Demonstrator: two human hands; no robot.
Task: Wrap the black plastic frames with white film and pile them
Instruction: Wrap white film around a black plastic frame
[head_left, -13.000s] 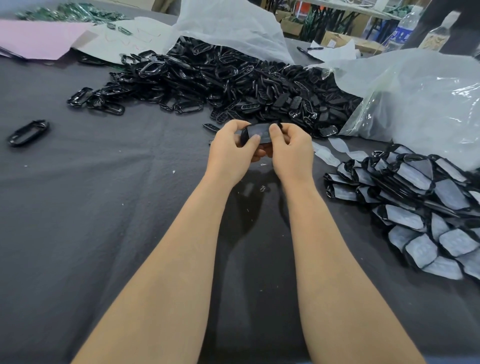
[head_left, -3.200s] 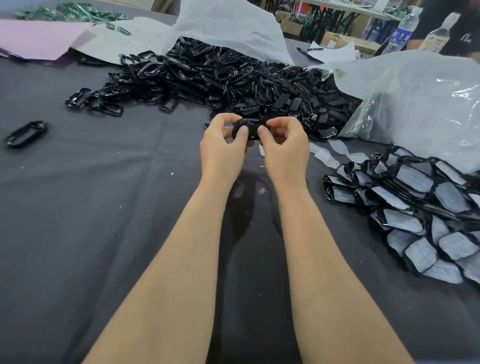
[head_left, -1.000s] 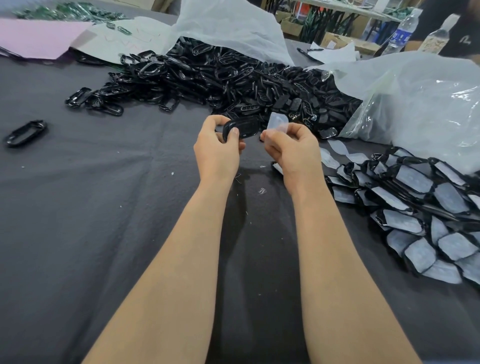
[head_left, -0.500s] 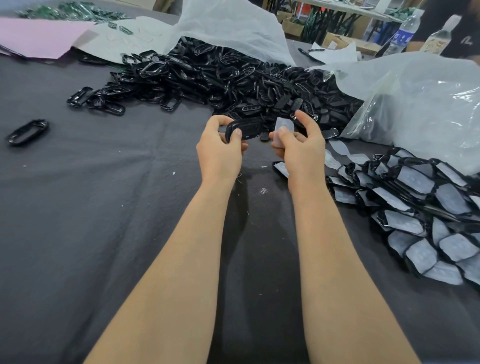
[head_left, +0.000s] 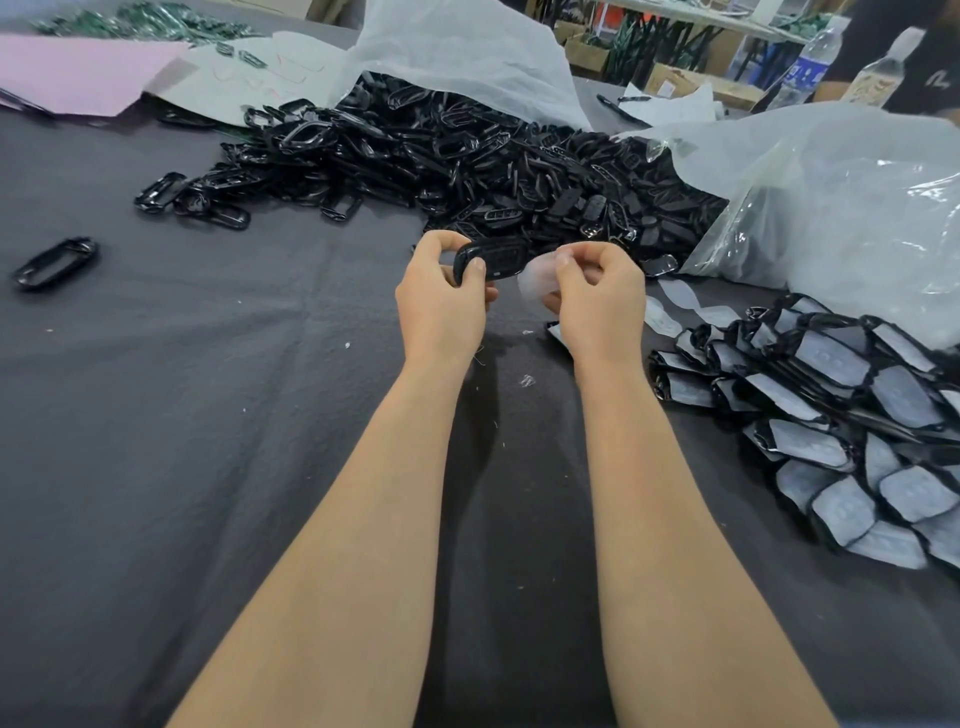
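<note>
Thumb and curled fingers of the left hand (head_left: 440, 306) grip the left end of a black plastic frame (head_left: 496, 259), holding it in the air above the table with its long side running across toward the other hand. The right hand (head_left: 602, 304) is curled too, thumb and forefinger pinching a small piece of white film (head_left: 534, 283) that hangs just beside the frame's free end; whether film and frame touch cannot be told. Both forearms reach in bare from the lower edge. Beneath them lies a dark grey cloth (head_left: 208, 441) covering the table, flecked with small white scraps. Just right of the right hand a few loose film pieces (head_left: 675, 297) lie flat on the cloth, and beyond these, along the right edge, sits the pile of wrapped frames (head_left: 841, 415), each black rim showing a pale film face. Behind the hands spreads a large heap of bare frames (head_left: 467, 150), spilling from under a white bag (head_left: 457, 47). A clear plastic bag (head_left: 857, 208) bulges behind the wrapped pile. One stray frame (head_left: 54, 262) lies alone far to the left. A pink sheet (head_left: 78, 73) sits at the far left corner, and water bottles (head_left: 808, 65) stand at the far right.
</note>
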